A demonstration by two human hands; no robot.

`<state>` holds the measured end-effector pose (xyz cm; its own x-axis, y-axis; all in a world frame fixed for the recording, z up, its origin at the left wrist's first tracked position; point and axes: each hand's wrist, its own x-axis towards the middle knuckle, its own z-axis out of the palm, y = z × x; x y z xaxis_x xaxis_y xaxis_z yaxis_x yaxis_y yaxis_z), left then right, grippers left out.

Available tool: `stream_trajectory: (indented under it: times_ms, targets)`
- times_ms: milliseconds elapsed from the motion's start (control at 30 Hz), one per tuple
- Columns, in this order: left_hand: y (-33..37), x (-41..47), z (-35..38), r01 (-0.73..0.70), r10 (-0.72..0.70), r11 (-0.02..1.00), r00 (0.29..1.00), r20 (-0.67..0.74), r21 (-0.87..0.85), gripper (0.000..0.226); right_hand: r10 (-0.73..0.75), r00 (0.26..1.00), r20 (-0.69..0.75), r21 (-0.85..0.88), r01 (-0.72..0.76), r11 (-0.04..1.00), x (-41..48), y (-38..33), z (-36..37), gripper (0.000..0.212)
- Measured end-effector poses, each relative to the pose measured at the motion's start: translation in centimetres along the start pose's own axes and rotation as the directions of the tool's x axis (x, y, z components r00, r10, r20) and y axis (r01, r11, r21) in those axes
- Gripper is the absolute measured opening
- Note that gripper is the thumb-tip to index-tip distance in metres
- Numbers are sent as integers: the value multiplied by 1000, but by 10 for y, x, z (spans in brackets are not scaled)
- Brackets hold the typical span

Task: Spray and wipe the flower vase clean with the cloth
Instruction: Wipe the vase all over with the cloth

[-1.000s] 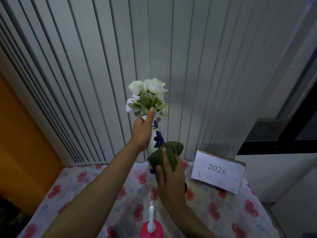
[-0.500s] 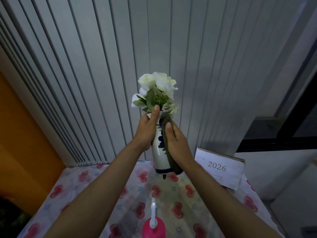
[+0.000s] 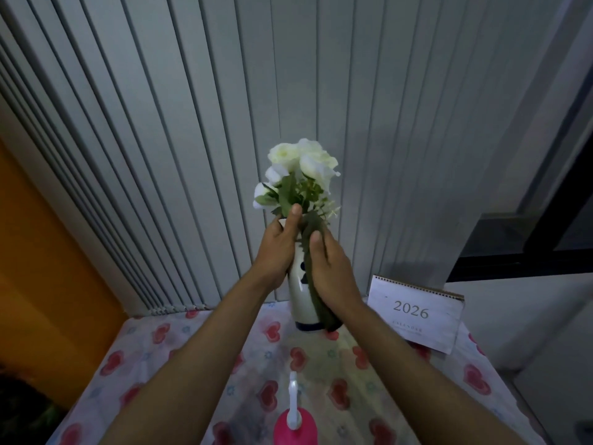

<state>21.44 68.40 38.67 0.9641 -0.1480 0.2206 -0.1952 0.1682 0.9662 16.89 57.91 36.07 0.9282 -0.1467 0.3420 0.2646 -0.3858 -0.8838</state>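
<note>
A tall white vase (image 3: 300,300) with blue markings and a blue base holds white flowers (image 3: 300,170) with green leaves. It is upright, lifted just above the table. My left hand (image 3: 277,252) grips its neck from the left, thumb up at the rim. My right hand (image 3: 330,268) presses a dark green cloth (image 3: 316,284) flat against the vase's right side; the cloth hangs from the rim down past the base. The pink spray bottle (image 3: 295,427) with a white nozzle stands at the near table edge, between my forearms.
The table carries a white cloth with red hearts (image 3: 167,348). A 2026 desk calendar (image 3: 414,313) stands to the right of the vase. Grey vertical blinds (image 3: 192,139) hang close behind. An orange wall (image 3: 41,268) is at the left and a dark window (image 3: 545,236) at the right.
A second ago my right hand held the bunched cloth low by the vase's base. It has slid up the vase's side, and the cloth now lies stretched along it. The vase rose slightly.
</note>
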Motion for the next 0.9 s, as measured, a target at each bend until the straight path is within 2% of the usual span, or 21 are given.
stream_trajectory:
  times_ms: [100, 233, 333, 400, 467, 500, 567, 633, 700, 767, 900]
  targets:
    - [7, 6, 2, -24, 23, 999, 999, -47, -34, 65, 99, 976, 193, 192, -136, 972, 10, -3, -16, 44]
    - [15, 14, 0, -14, 7, 992, 998, -64, -124, 55, 241, 897, 371, 426, -395, 814, -9, 33, -19, 51]
    - [15, 19, -1, -8, -7, 985, 996, -85, -175, 57, 379, 858, 348, 492, -511, 705, -30, 51, -12, 67]
    - [12, 20, -1, 25, -45, 983, 993, -111, -180, 65, 394, 862, 319, 637, -503, 585, -38, 57, -6, 57]
    - [9, 21, 3, 46, -65, 988, 990, -124, -148, 67, 325, 899, 295, 726, -432, 535, -43, 54, -3, 46]
    - [7, 22, 5, 48, -62, 993, 989, -135, -104, 66, 320, 917, 240, 725, -388, 569, -46, 49, -3, 45]
    - [6, 21, 9, 34, -33, 999, 986, -165, 5, 66, 305, 948, 94, 646, -291, 705, -49, 46, 1, 42]
    - [6, 15, 14, 17, -9, 999, 986, -165, 45, 62, 252, 967, -32, 488, -204, 849, -55, 43, 5, 41]
    - [5, 11, 13, 28, -22, 999, 989, -144, 36, 47, 150, 984, -100, 303, -113, 946, -60, 43, 8, 44]
    - [4, 10, 11, 49, -45, 998, 993, -109, 41, 39, 61, 992, -109, 172, -42, 984, -62, 37, 7, 43]
    - [1, 7, 8, 85, -86, 996, 996, 6, 38, 41, -14, 999, -36, -10, 13, 1000, -43, 15, 0, 52]
